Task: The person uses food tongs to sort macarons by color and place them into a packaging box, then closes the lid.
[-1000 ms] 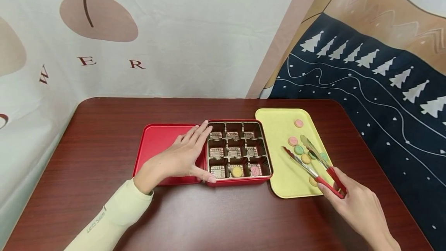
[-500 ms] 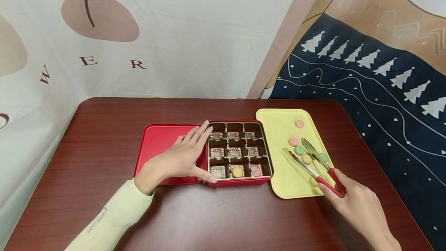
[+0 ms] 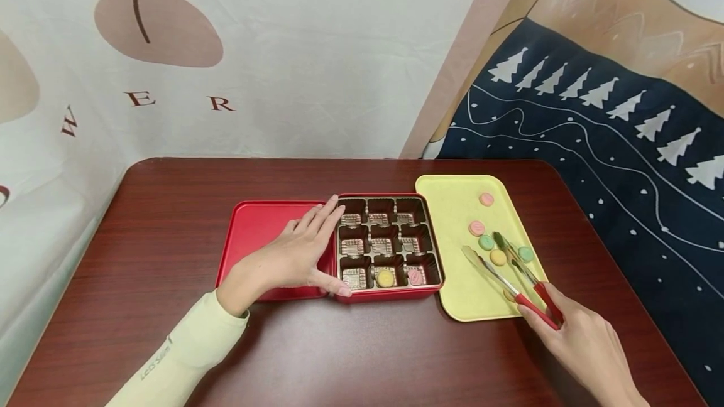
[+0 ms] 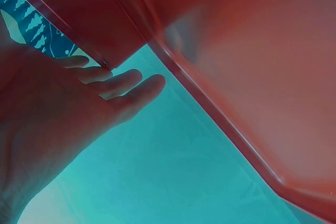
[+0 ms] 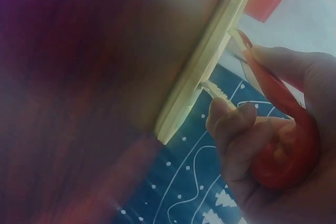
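My right hand (image 3: 588, 338) holds a pair of tongs (image 3: 536, 311) by their red handles. Their metal tips are apart over the yellow tray (image 3: 452, 206), on either side of a yellow cookie (image 3: 498, 258). Close by lie green cookies (image 3: 526, 254) and pink cookies (image 3: 477, 228); another yellow cookie is partly hidden behind the tongs. My left hand (image 3: 291, 256) spreads along the left side of a red box (image 3: 390, 295), fingers straight, thumb at its front left corner. In the box's brown divided insert, a yellow cookie sits front middle and a pink one front right.
A flat red lid (image 3: 257, 228) lies left of the box, partly under my left hand and forearm. The yellow tray stands right beside the box on the brown table (image 3: 339, 357). Patterned cloths (image 3: 317, 68) hang behind and to the right.
The tips of the tongs have shifted slightly toward me and to the right, around the yellow cookie. My left hand has stayed at the box.
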{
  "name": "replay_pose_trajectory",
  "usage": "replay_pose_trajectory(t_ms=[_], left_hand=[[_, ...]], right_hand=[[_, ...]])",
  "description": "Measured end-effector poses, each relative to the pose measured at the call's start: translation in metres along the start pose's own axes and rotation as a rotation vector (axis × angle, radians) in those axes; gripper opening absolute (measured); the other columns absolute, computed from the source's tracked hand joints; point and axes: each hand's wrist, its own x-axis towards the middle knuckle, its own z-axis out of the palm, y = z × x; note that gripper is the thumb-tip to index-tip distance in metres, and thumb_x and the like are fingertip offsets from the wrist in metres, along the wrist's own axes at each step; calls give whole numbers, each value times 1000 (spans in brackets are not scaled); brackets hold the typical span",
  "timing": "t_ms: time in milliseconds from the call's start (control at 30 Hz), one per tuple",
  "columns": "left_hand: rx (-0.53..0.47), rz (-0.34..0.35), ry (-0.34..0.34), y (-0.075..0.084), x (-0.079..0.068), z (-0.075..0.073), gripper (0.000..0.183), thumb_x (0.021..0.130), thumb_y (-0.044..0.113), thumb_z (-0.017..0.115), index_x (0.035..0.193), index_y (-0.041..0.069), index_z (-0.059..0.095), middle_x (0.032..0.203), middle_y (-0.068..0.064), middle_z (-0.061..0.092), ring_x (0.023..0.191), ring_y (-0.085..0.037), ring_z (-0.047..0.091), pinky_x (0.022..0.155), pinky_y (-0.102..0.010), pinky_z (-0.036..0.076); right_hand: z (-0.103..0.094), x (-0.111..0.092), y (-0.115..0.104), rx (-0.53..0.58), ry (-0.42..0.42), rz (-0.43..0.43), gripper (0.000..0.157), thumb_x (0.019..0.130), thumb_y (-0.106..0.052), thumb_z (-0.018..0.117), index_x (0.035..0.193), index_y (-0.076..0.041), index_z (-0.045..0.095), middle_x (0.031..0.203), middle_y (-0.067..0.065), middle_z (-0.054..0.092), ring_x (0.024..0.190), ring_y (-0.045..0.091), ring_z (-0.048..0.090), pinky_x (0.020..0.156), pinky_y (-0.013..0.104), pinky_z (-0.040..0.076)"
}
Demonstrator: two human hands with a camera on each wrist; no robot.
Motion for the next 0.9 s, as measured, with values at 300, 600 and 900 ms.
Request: replay_pose_trajectory(t_ms=[300,600,900], left_hand=[[10,9,7,-1,-1,0,148,76,80,85,175,3,6,182,-16,-4,164,-46,12,122,-74,23],[15,7,7,0,-2,1,148,76,78,86,175,3,5,182,-15,-5,164,-46,10,123,-73,23],[10,14,12,0,-1,1,149,75,80,86,175,4,5,182,-15,-4,164,-47,10,123,-72,23]], right_hand=[[-1,-16,-1,-43,-63,64,72,92,-42,88,138,9,68,99,32,73,71,39,66,63,63,54],[0,-26,-1,-20,-10,74,67,90,-39,91,136,5,72,112,36,73,81,51,71,63,66,54],[-3,-27,-7,-18,-48,124,66,91,-40,90,138,3,73,98,28,76,67,28,60,56,42,45]])
